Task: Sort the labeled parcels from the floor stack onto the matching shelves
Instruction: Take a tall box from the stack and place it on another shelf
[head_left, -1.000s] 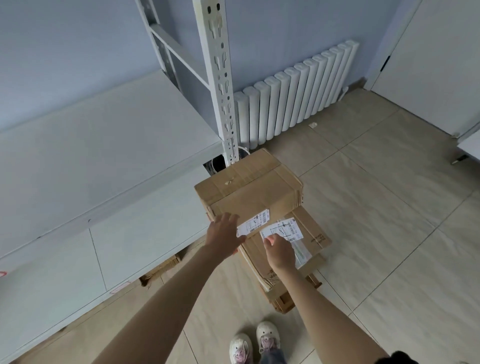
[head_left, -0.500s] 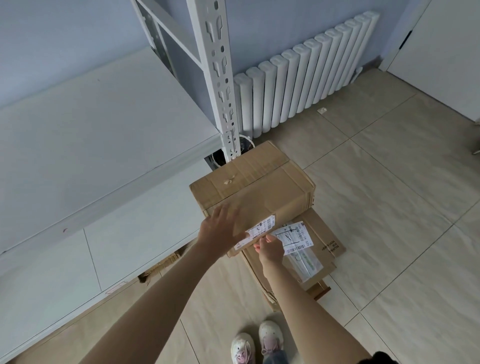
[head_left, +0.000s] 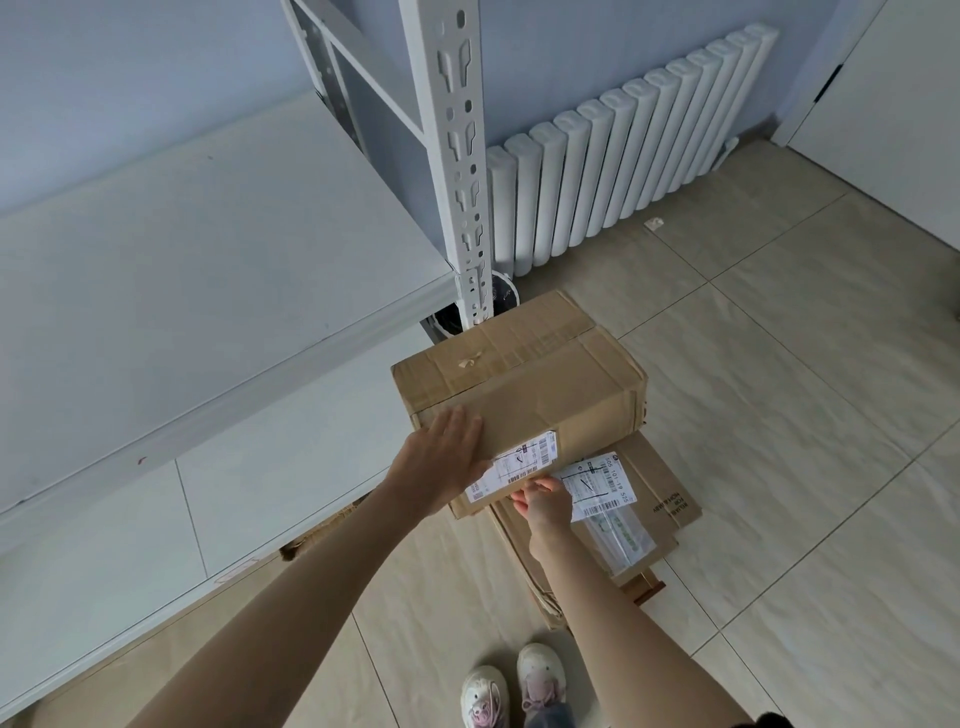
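A brown cardboard parcel with a white barcode label on its near face is lifted above the floor stack. My left hand lies flat with straight fingers against the parcel's near left side. My right hand is under the parcel's near bottom edge, fingers curled beneath it. Below lies the floor stack of flat cardboard parcels, the top one bearing a white label. The white shelf is to the left, level with the parcel.
A white perforated shelf upright stands just behind the parcel. A white radiator lines the back wall. A lower shelf board and a cardboard piece under it lie at left. My shoes are on the tiled floor.
The parcel has risen off the stack and come closer to the shelf upright. My left hand has flattened on its side; my right hand has gone under its near edge.
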